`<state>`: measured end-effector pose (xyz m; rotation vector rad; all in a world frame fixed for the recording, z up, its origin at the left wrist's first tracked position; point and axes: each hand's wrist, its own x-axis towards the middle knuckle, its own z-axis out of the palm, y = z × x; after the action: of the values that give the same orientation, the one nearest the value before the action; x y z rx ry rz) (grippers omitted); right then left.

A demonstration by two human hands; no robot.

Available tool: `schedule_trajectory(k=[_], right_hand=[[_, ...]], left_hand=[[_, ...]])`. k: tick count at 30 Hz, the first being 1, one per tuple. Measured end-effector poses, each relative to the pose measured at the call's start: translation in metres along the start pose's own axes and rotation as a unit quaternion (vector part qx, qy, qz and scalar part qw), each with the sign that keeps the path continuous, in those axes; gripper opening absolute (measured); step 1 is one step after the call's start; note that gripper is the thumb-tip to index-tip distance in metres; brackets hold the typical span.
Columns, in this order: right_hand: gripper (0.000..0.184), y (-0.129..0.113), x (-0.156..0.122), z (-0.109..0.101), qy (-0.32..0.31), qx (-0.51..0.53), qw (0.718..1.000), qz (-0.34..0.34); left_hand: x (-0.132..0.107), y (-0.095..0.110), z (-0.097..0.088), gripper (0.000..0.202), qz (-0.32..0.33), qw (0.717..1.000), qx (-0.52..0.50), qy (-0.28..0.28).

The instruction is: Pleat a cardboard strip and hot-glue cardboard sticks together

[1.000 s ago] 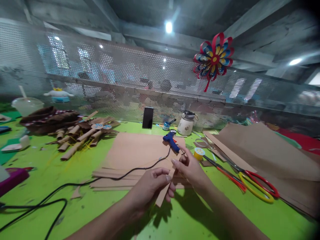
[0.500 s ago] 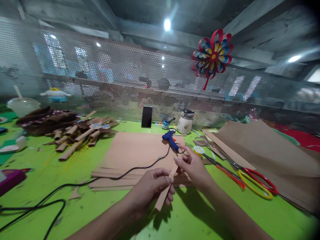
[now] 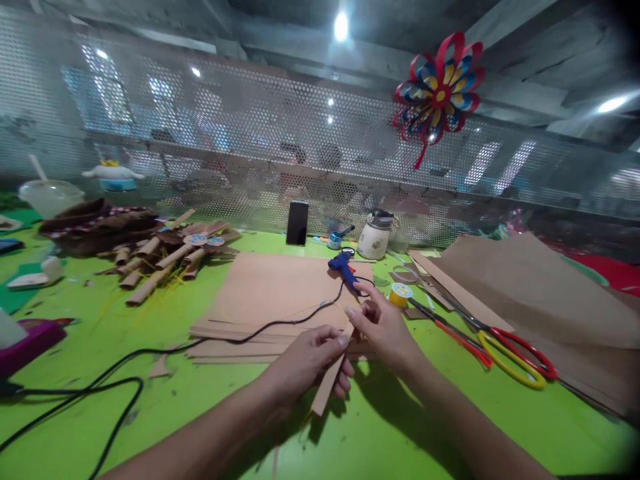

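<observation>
A narrow folded strip of brown kraft paper (image 3: 326, 392) slants between both hands above the green table. My left hand (image 3: 313, 360) grips its middle, thumb on top and fingers curled beneath. At the upper end, my right hand (image 3: 383, 327) pinches the strip between thumb and fingers. Thin yellow strands (image 3: 306, 420) poke out of the lower end. Just beyond the right fingers lies a blue glue gun (image 3: 343, 265) on a stack of brown paper sheets (image 3: 270, 283). A yellow spool (image 3: 399, 296) stands to the right of that hand.
Large scissors with red and yellow handles (image 3: 515, 353) lie at right beside brown paper (image 3: 540, 293). A black cord (image 3: 280, 323) crosses the stack. Rolled paper tubes (image 3: 160, 273) are heaped at left. A phone (image 3: 297, 223) and a white jar (image 3: 374, 237) stand at the back.
The camera view has tilted slightly, shifting the scene a little up on the right and sideways. Both hands keep hold of the strip, with only slight finger movement.
</observation>
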<state>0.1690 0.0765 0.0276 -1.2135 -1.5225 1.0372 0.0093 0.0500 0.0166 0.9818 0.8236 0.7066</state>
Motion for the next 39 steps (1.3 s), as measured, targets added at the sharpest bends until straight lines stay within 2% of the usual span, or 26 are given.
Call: schedule_trajectory(k=[8, 15, 26, 33, 39], right_hand=[[0.057, -0.004, -0.003, 0.001, -0.013, 0.015, 1.0, -0.008], [0.077, -0.005, -0.011, 0.008, 0.003, -0.04, 0.999, 0.003], [0.068, 0.001, -0.01, 0.006, 0.024, -0.046, 0.998, -0.04], [0.075, -0.005, -0.014, 0.008, -0.001, -0.06, 0.998, -0.01], [0.072, -0.008, -0.015, 0.005, -0.004, -0.059, 0.998, -0.013]], left_hand=[[0.002, 0.0, 0.0, 0.029, 0.01, 1.0, 0.016, 0.019], [0.003, -0.003, -0.001, 0.026, 0.034, 0.999, 0.021, 0.021], [0.004, -0.007, 0.002, 0.033, 0.058, 0.997, 0.051, 0.008], [0.002, -0.003, 0.005, 0.024, 0.062, 0.997, 0.033, 0.027], [0.002, -0.003, 0.002, 0.02, 0.062, 0.997, 0.036, 0.008]])
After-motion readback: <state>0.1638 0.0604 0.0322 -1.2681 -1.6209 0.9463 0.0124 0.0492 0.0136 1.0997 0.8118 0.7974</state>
